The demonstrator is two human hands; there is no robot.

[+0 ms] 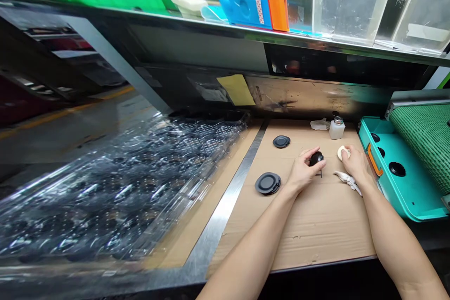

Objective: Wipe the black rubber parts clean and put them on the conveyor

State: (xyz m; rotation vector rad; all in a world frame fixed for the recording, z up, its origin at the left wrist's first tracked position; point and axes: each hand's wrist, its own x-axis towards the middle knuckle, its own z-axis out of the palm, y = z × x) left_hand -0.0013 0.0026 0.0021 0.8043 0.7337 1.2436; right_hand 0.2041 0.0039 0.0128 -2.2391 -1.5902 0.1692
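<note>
My left hand (305, 169) is shut on a small round black part (317, 159), which it holds just above the cardboard sheet (316, 234). My right hand (356, 165) grips a cream-white pad (342, 152) between its fingers. A crumpled white cloth (348, 183) lies just below my right hand. Left of my hands are a stack of black round discs (267, 183) and a single black disc (281, 141). Behind my hands stands a white plastic dispensing bottle (336, 127) with a dark top.
A teal tray (397, 183) with round black parts and an orange handle sits right of the cardboard, beside a green mesh belt (425, 150). A steel strip (225, 211) edges the bench. Clear plastic trays of dark parts (105, 192) lie left. A shelf runs overhead.
</note>
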